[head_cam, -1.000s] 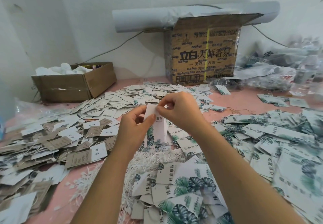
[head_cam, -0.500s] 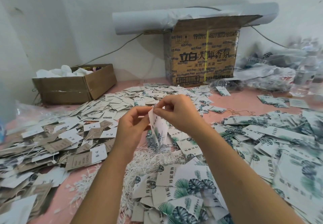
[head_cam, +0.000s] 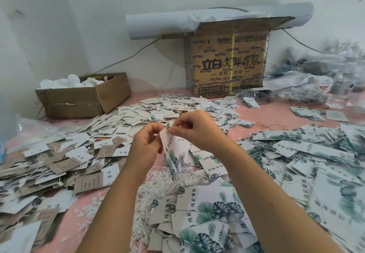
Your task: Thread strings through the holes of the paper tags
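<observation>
A white paper tag (head_cam: 174,150) with a green leaf print hangs upright between both hands above the table's middle. My left hand (head_cam: 145,147) holds its left edge near the top. My right hand (head_cam: 194,129) pinches the tag's top end with thumb and forefinger. Whether a string sits in that pinch cannot be made out. A heap of white strings (head_cam: 156,189) lies on the pink table (head_cam: 274,112) right below the hands.
Leaf-print tags (head_cam: 308,154) cover the right side, brown and white tags (head_cam: 65,162) the left, more tags (head_cam: 158,106) behind the hands. A low cardboard box (head_cam: 79,100) stands back left, a tall printed carton (head_cam: 229,63) at the back, plastic bags (head_cam: 316,83) back right.
The tag has turned from flat-on to edge-on, and both hands have shifted slightly to the right with it. My right hand still pinches its top.
</observation>
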Available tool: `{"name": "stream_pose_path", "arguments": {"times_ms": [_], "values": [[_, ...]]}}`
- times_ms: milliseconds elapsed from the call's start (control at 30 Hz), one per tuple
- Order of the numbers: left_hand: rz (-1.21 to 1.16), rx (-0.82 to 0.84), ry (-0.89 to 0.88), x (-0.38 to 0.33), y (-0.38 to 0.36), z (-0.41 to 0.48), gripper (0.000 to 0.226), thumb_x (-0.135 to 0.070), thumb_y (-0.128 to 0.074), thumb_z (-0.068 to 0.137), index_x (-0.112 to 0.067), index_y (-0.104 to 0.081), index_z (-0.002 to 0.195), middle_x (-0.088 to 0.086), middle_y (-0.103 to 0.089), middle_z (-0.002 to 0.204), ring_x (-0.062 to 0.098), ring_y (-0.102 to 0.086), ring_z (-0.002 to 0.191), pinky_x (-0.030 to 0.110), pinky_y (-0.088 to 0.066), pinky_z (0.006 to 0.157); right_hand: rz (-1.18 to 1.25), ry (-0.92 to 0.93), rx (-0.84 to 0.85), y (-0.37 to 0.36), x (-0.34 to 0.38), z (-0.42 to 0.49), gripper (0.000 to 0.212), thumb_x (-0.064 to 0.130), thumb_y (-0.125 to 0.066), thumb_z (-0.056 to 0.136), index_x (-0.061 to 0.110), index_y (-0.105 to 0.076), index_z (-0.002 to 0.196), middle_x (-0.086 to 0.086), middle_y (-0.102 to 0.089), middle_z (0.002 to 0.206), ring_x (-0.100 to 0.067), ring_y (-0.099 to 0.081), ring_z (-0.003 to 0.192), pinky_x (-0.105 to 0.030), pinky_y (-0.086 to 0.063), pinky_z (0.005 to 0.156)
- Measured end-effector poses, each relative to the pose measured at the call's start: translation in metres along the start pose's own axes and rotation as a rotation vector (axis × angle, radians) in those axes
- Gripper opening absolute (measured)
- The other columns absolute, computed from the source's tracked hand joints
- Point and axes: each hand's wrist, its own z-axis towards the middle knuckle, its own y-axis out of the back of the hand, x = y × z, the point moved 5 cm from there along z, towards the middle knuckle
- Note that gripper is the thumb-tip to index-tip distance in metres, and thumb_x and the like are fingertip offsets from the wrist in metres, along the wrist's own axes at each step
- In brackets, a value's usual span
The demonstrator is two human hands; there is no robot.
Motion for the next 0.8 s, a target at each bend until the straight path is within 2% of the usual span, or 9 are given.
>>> {"name": "stream_pose_path", "arguments": {"times_ms": [100,167,267,367,433,533,700,800], "values": [[0.025,-0.061,0.024,0.003,0.002,0.001,0.024,-0.007,-0.045,0.097,-0.019,-0.054,0.078,-0.003,-0.053,0.061,0.004,-0.042,0.049,0.013,-0.035,0.044,0.042,-0.026,-0.026,0.005,-0.005,0.0,0.016,0.025,-0.068,0.083,0.011,-0.069,0.077,0.01,-0.045,0.048,-0.001,-0.033,0.04,-0.018,-0.031,0.046],[-0.003,-0.129,0.055,0.004,0.006,0.001,0.026,-0.005,-0.041,0.098,-0.018,-0.053,0.079,-0.005,-0.056,0.06,-0.001,-0.047,0.047,0.011,-0.036,0.042,0.057,-0.05,-0.046,0.01,-0.009,0.0,0.016,0.025,-0.068,0.083,0.011,-0.069,0.075,0.013,-0.043,0.042,0.0,-0.033,0.037,-0.014,-0.03,0.042],[-0.114,-0.212,0.123,0.006,0.015,0.002,0.027,-0.005,-0.041,0.098,-0.02,-0.054,0.079,-0.006,-0.063,0.066,0.006,-0.057,0.059,0.018,-0.043,0.048,0.045,-0.102,-0.088,0.021,-0.018,0.0,0.019,0.024,-0.069,0.083,0.012,-0.066,0.069,0.012,-0.043,0.04,0.0,-0.033,0.034,-0.011,-0.029,0.037],[-0.317,-0.221,0.149,0.003,0.019,0.003,0.025,-0.002,-0.041,0.097,-0.015,-0.053,0.079,-0.006,-0.065,0.06,0.003,-0.059,0.054,0.017,-0.045,0.046,0.045,-0.186,-0.104,0.03,-0.03,-0.001,0.022,0.023,-0.068,0.084,0.015,-0.062,0.064,0.009,-0.045,0.045,0.0,-0.033,0.032,-0.011,-0.029,0.036],[-0.424,-0.222,0.165,0.001,0.021,0.002,0.021,-0.006,-0.042,0.097,-0.012,-0.052,0.08,-0.005,-0.065,0.058,0.004,-0.059,0.05,0.014,-0.045,0.045,0.031,-0.253,-0.076,0.031,-0.038,-0.002,0.021,0.022,-0.066,0.085,0.009,-0.065,0.069,0.004,-0.046,0.05,-0.001,-0.032,0.033,-0.013,-0.03,0.037],[-0.544,-0.255,0.175,0.002,0.025,0.004,0.018,-0.007,-0.042,0.097,-0.009,-0.051,0.082,0.002,-0.064,0.068,0.01,-0.058,0.056,0.018,-0.049,0.05,-0.025,-0.334,-0.049,0.033,-0.048,-0.003,0.02,0.02,-0.063,0.088,0.001,-0.067,0.083,0.0,-0.048,0.055,-0.007,-0.034,0.041,-0.017,-0.032,0.042],[-0.653,-0.311,0.164,0.003,0.03,0.003,0.019,-0.004,-0.039,0.098,-0.011,-0.049,0.084,0.002,-0.071,0.074,0.006,-0.053,0.055,0.016,-0.042,0.048,0.011,-0.356,-0.036,0.031,-0.048,-0.004,0.015,0.018,-0.06,0.09,0.005,-0.067,0.086,0.001,-0.049,0.056,-0.01,-0.038,0.047,-0.02,-0.034,0.047],[-0.74,-0.315,0.181,0.003,0.029,0.002,0.022,-0.004,-0.039,0.097,-0.013,-0.05,0.08,0.001,-0.068,0.068,0.006,-0.053,0.053,0.016,-0.046,0.049,0.09,-0.323,-0.074,0.031,-0.042,-0.003,0.012,0.017,-0.06,0.09,0.01,-0.068,0.083,0.001,-0.056,0.058,-0.008,-0.045,0.049,-0.019,-0.038,0.049]]}}
